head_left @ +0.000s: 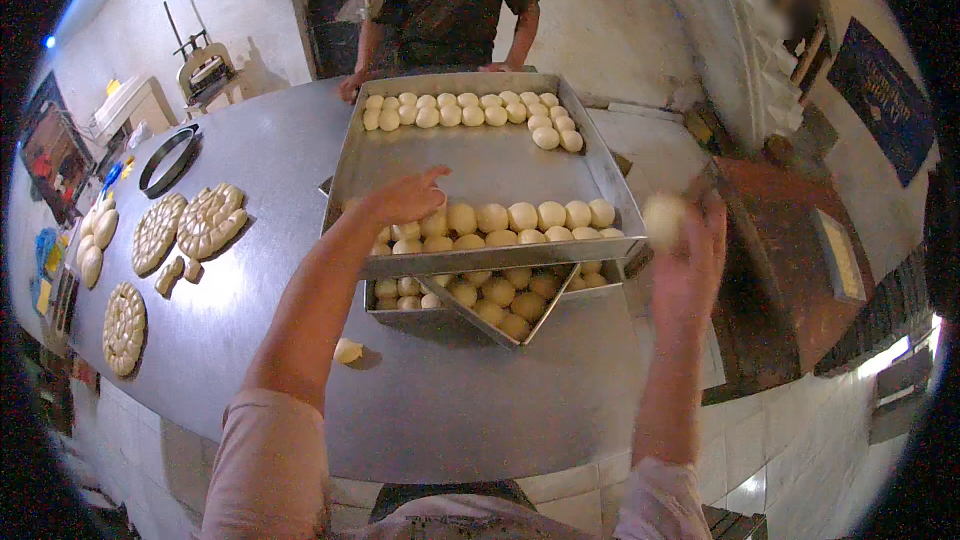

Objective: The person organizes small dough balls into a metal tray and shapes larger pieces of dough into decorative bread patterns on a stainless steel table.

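My left hand (410, 197) is over the upper metal tray (470, 260), index finger stretched out above the left end of the front rows of pale dough balls (492, 218); whether it touches one is unclear. Beyond it lies bare tray, with more balls (450, 112) along the back and back right. My right hand (700, 240), blurred, holds a dough ball (663, 221) just outside the tray's right edge. Beneath the upper tray are more trays of balls (505, 305), one set askew. A small dough piece (347, 350) lies on the metal table (460, 400) left of them.
At the left are coiled dough rounds (210, 220), smaller dough pieces (92, 240), a black ring (168, 162) and a hand press (205, 65). A person in a dark top (450, 10) stands across the table. A brown wooden surface (770, 210) is at the right.
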`<state>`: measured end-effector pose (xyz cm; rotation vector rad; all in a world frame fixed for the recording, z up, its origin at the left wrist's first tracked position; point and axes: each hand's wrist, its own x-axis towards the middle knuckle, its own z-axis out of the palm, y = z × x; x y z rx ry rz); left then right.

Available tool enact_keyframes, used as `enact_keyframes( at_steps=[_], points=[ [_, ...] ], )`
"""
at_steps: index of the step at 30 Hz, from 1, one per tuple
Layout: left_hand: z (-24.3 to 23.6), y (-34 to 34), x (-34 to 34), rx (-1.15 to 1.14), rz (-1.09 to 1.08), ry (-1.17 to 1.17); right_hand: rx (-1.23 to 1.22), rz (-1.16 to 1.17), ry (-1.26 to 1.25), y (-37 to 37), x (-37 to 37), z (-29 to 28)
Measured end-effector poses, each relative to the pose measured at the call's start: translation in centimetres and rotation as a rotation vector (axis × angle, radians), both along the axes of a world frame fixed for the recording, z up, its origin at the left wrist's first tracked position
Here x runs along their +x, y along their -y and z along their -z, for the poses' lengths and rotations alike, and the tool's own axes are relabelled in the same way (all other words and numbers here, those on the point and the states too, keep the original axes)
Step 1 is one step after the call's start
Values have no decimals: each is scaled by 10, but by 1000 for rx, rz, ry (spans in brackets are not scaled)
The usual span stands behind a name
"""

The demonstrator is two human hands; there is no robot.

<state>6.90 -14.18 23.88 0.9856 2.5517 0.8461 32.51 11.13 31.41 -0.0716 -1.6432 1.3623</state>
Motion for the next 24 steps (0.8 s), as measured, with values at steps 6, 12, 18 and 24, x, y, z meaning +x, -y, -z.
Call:
enact_keyframes(
  at_steps=[6, 12, 18, 24],
  points=[
    [-18, -15, 31, 142, -84, -326, 413, -140, 445, 22, -183, 32],
    [-42, 153, 96, 398, -436, -731, -164, -401, 293, 148, -84, 3],
    [109, 417, 104, 218, -1165, -590, 1087, -933, 387, 250, 35, 106],
    [173, 579, 88, -423, -1587, -307, 1174, -285, 832, 282, 55, 167]
  ],
)
